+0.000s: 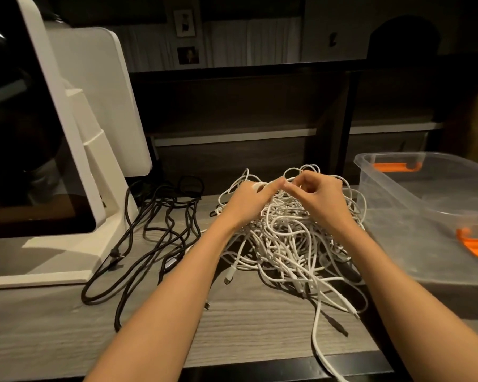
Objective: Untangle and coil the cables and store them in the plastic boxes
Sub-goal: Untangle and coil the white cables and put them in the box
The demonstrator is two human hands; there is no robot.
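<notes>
The tangled white cables (284,238) lie heaped mid-table (246,326) beside the clear plastic box (414,216), left hand (249,201) and right hand (319,197) pinching strands atop, apparently untangling; next, free one end.

Both hands (284,198) pinching strands atop white cable tangle (287,244), clear plastic box (414,216) right
</notes>
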